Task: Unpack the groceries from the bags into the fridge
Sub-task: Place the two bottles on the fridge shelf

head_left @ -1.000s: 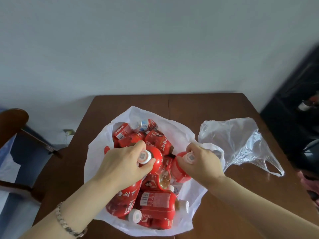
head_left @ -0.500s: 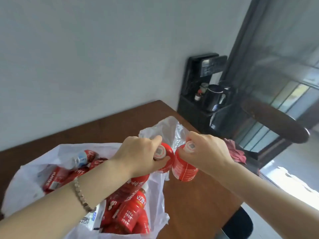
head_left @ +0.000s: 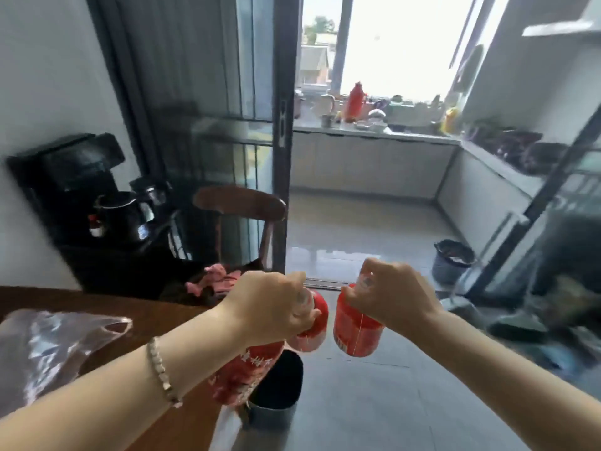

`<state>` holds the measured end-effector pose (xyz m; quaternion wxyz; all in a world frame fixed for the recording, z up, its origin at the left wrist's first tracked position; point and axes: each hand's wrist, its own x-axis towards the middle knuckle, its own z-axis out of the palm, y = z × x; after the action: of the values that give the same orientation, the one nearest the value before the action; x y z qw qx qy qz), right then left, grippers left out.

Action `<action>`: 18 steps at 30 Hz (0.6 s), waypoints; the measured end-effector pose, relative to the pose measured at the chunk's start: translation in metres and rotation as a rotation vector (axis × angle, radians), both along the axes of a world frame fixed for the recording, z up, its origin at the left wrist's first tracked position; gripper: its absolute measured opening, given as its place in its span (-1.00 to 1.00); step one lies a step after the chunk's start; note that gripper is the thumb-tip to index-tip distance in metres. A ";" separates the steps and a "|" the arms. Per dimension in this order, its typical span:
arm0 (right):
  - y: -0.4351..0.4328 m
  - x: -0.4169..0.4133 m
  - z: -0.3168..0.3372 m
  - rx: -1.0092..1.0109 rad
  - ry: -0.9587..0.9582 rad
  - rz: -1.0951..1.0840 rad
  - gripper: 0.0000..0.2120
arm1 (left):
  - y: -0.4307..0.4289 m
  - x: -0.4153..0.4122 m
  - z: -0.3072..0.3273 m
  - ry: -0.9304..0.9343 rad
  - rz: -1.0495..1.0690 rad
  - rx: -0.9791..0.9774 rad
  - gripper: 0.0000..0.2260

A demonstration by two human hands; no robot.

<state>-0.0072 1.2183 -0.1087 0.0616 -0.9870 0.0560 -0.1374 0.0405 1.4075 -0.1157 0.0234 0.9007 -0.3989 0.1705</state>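
Note:
My left hand [head_left: 273, 307] grips two red drink bottles by their tops: a small one [head_left: 312, 327] and a longer one [head_left: 244, 372] hanging under the wrist. My right hand [head_left: 390, 297] holds another small red bottle [head_left: 356, 333] by its cap. Both hands are out past the right end of the brown table [head_left: 156, 320], over the floor. An empty clear plastic bag [head_left: 48, 346] lies on the table at the left. The full grocery bag is out of view, and no fridge is visible.
A wooden chair [head_left: 240, 203] with a pink cloth [head_left: 214, 281] stands ahead. A black stand with a kettle [head_left: 120, 216] is against the left wall. A dark bin [head_left: 276, 392] sits below my hands. A sliding door frame [head_left: 281, 141] opens to a kitchen floor with a bucket [head_left: 452, 258].
Both hands lifted the bottles out of the bag and carried them rightward off the table. My view swung right, from the bag to the doorway and kitchen.

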 end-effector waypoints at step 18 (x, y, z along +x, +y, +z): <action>-0.520 -0.127 0.051 0.017 -0.022 -0.702 -0.73 | -0.598 -0.010 0.054 0.092 -0.578 -0.089 -0.62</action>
<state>-0.1346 0.6983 -0.0581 0.0193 -0.9055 0.3926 -0.1602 0.0302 0.8095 -0.0621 0.1284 0.7547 -0.6295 0.1329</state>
